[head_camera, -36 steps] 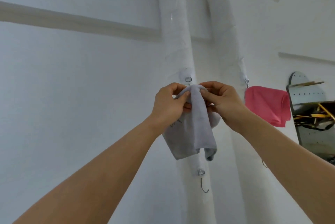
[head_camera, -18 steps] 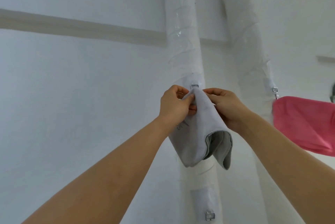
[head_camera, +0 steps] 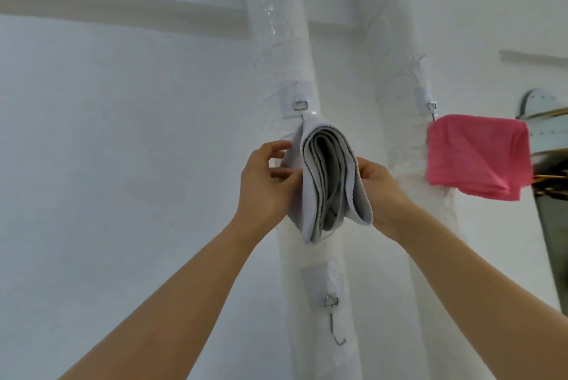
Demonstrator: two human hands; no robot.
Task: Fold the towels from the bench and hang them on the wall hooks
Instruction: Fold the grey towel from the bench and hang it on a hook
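Folded grey towel hangs from upper hook on the nearer white wrapped pipe, its top bunched just below the hook plate, layered edges facing the camera. Left hand sits against the towel's left side, fingers loosely spread, tips touching the fabric w/o a firm pinch. Right hand is at the towel's right edge, fingers curled onto the outer fold; can't tell how tight the hold is. Lower hook on the same pipe hangs bare, well below the towel. Pink towel hangs from a hook on the second pipe, to the right, apart from both hands.
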